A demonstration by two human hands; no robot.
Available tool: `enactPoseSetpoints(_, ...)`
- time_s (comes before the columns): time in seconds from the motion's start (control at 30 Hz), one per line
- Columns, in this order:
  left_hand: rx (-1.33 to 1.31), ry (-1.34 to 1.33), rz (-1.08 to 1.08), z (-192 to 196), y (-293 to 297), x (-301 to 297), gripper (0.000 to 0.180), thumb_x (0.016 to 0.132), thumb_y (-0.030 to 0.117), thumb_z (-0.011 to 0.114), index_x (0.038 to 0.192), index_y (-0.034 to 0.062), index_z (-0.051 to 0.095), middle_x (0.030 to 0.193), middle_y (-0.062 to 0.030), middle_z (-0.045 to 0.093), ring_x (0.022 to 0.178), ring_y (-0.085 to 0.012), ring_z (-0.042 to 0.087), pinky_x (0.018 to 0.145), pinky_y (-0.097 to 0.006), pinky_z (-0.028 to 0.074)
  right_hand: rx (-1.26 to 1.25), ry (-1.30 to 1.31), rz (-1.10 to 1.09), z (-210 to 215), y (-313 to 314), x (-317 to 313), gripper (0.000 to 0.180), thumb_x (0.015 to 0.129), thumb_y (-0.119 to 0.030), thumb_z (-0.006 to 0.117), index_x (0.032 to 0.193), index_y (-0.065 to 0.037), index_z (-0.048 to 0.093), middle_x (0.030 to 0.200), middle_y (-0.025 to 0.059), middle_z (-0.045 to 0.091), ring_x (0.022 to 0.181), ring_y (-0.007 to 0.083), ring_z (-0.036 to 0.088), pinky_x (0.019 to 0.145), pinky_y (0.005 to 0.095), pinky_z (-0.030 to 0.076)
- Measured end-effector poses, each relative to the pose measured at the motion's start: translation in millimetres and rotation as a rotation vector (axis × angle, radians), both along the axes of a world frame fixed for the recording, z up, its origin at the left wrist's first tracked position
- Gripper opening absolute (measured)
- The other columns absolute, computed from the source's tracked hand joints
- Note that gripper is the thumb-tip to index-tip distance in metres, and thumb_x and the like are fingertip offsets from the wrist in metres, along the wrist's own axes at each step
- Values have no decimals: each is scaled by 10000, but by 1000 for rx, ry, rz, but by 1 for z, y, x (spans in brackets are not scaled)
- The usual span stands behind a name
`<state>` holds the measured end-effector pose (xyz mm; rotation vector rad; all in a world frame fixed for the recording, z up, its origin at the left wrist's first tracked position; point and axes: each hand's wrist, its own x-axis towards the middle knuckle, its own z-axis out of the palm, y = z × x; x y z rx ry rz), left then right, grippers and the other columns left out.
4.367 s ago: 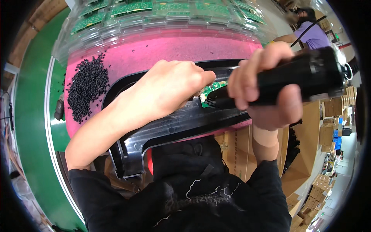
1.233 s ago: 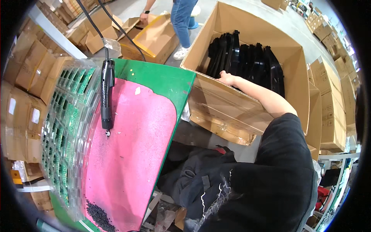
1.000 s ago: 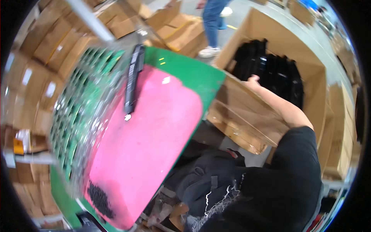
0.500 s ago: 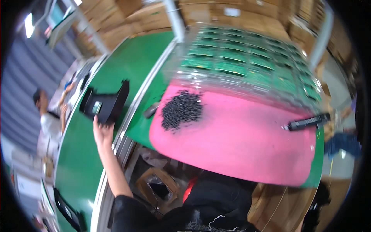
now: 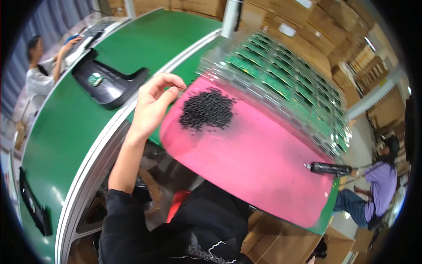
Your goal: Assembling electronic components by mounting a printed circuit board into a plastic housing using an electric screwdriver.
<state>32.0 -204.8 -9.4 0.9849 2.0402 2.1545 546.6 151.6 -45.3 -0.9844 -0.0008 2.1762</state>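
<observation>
My left hand [image 5: 151, 103] is over the left edge of the pink mat [image 5: 246, 167], fingers curled in toward the thumb. Whatever it holds, if anything, is hidden by the fingers. Just right of the fingertips lies a pile of small black screws [image 5: 206, 110]. On the green conveyor belt [image 5: 74, 141], beyond the hand, rests a curved black plastic housing [image 5: 110, 90] with a small circuit board [image 5: 95, 79] in it; the hand is apart from it. My right hand is not in view.
Clear plastic trays of green circuit boards [image 5: 281, 79] stand behind the mat. A black electric screwdriver [image 5: 329, 168] lies at its right edge. Another black part [image 5: 34, 202] is on the belt at far left. One person [image 5: 41, 66] sits across the belt, another [image 5: 380, 185] at right.
My left hand has let go of the black housing and moved right to the mat's edge. The housing now lies on the belt, turned. The whole view has shifted.
</observation>
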Motion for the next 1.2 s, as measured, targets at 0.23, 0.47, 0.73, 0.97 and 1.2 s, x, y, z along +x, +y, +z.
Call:
enactPoseSetpoints(0.23, -137, 205, -430, 19, 92, 23, 111, 920, 71, 566, 973, 2, 635, 939, -31, 647, 902, -116, 599, 797, -273, 475, 387, -576, -20, -3, -17, 214, 273, 907, -177, 656, 1154, -61, 653, 988, 66, 685, 908, 210, 644, 777, 333, 510)
enactPoseSetpoints(0.47, -275, 392, -622, 17, 177, 58, 163, 913, 112, 565, 999, -10, 630, 945, -84, 670, 852, -147, 613, 715, -293, 483, 1254, -1735, 10, 2, -56, 180, 335, 945, -7, 566, 1260, 79, 489, 1042, 125, 585, 914, 195, 558, 860, 306, 462)
enactPoseSetpoints(0.73, -324, 19, -810, -13, 179, 49, 397, 1007, 293, 524, 1274, -1, 533, 1173, -146, 642, 1107, -226, 590, 952, -364, 468, 1879, -1918, 623, 40, -52, 72, 163, 773, 118, 570, 871, 30, 475, 907, 194, 482, 824, 382, 507, 788, 374, 456)
enactPoseSetpoints(0.97, -666, 606, -855, -7, 162, 30, 488, 823, 342, 721, 1161, 15, 591, 1125, -199, 642, 1083, -338, 614, 911, -423, 497, 2114, -1625, 1019, 58, -32, -64, 162, 759, -21, 700, 859, -39, 574, 917, 113, 567, 864, 324, 593, 647, 424, 499)
enactPoseSetpoints(1.2, -734, 662, -734, -14, 155, 38, 288, 858, 223, 683, 1021, -4, 611, 1014, -162, 645, 1001, -357, 629, 840, -457, 508, 2518, -1084, 613, 83, -7, -234, 307, 811, -84, 697, 1091, -26, 585, 1101, 168, 581, 1052, 360, 565, 916, 410, 470)
